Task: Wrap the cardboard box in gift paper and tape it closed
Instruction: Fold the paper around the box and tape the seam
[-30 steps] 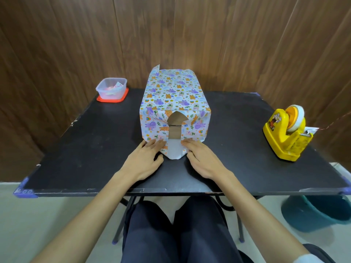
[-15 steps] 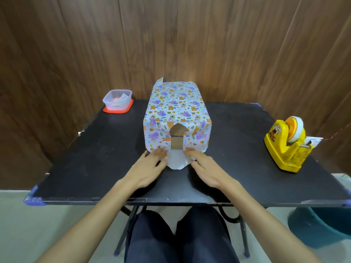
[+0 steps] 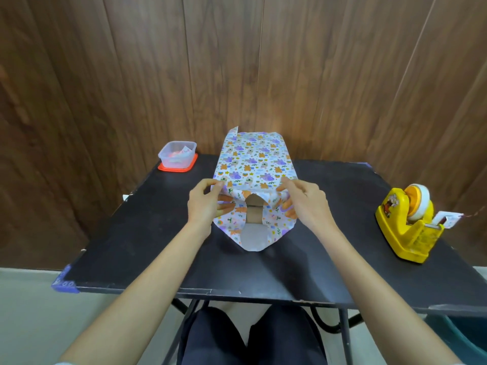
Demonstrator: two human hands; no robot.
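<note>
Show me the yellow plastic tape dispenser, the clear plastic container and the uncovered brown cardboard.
Yellow plastic tape dispenser (image 3: pixel 405 235): head view, yellow base.
Clear plastic container (image 3: pixel 175 159): head view, front wall.
Uncovered brown cardboard (image 3: pixel 254 214): head view, middle of the bare patch.

White gift paper carries purple and orange prints; the cardboard box shows brown. At 3 o'clock, a yellow tape dispenser on a black table.

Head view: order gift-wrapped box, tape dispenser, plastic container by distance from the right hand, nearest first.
1. Gift-wrapped box: centre, right hand grips its near corner.
2. Tape dispenser: off to the right.
3. Plastic container: far left corner.
</note>
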